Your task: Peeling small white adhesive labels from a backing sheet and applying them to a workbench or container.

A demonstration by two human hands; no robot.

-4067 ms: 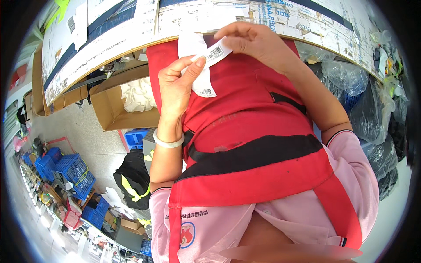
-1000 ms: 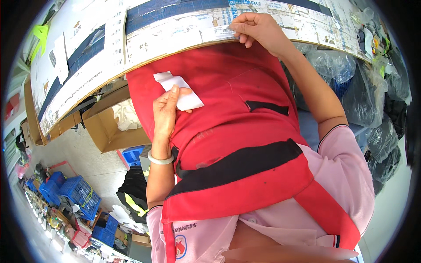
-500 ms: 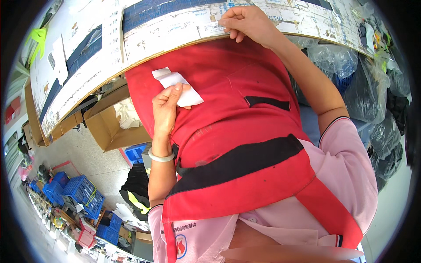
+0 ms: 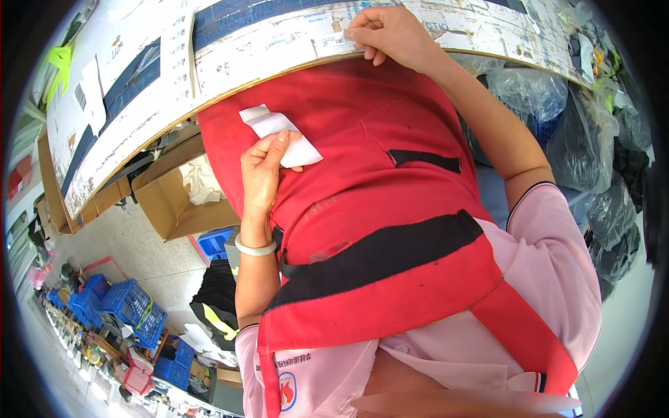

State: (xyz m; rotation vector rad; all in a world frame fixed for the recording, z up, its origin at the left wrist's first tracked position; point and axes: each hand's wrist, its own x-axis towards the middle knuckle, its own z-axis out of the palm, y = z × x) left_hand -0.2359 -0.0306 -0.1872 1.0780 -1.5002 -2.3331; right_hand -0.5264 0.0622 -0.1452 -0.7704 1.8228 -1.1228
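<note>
My left hand (image 4: 261, 167) is closed around a folded slip of white paper (image 4: 282, 132), gripping its lower part between thumb and fingers. The slip is held in front of my red apron (image 4: 355, 167), a little below the worktable's near edge. Over that edge is my right hand (image 4: 390, 35), with its thumb and forefinger pinched together and the other fingers curled. Whatever those fingertips may hold is too small or hidden to make out. Beneath the right hand lies the worktable (image 4: 279, 52), its worn white surface covered with printed sheeting.
Dark blue fabric pieces (image 4: 244, 21) lie on the worktable. Below its left side stands an open cardboard box (image 4: 164, 202) with pale material inside. Clear plastic bags (image 4: 578, 146) hang or pile up at the right. Blue crates (image 4: 136, 310) stand on the floor at lower left.
</note>
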